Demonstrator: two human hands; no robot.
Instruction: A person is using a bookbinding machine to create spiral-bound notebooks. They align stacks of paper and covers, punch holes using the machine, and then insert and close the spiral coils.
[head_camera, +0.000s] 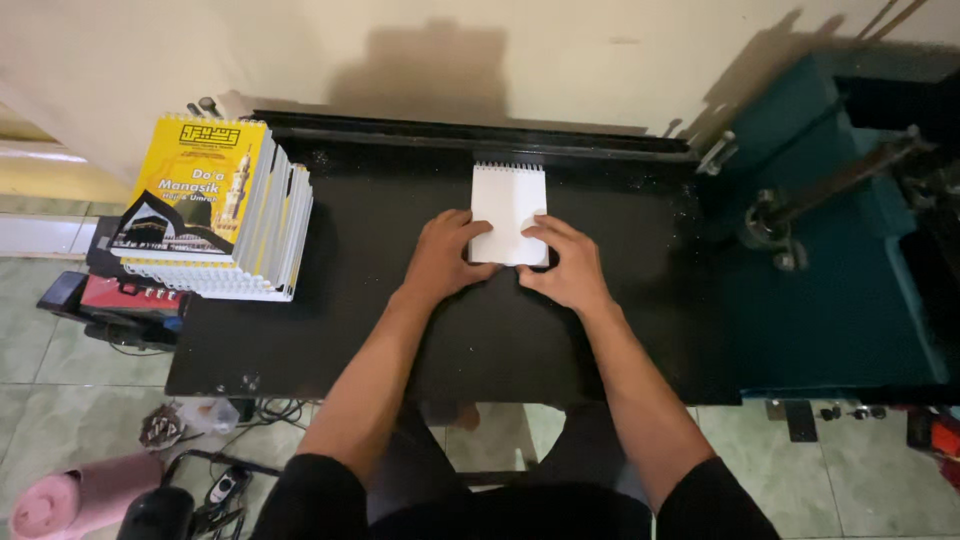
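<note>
Under my fingers (470, 232) lies matt white paper (508, 210); the black tabletop (400, 330) looks smooth, perhaps painted metal, faintly dusty.

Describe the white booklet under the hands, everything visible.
The white booklet is a small upright rectangle of plain paper, blank on top, with a wire spiral along its far edge. It lies flat on the black table, its spiral edge against the rear rail. The left hand and right hand press on its near corners.
</note>
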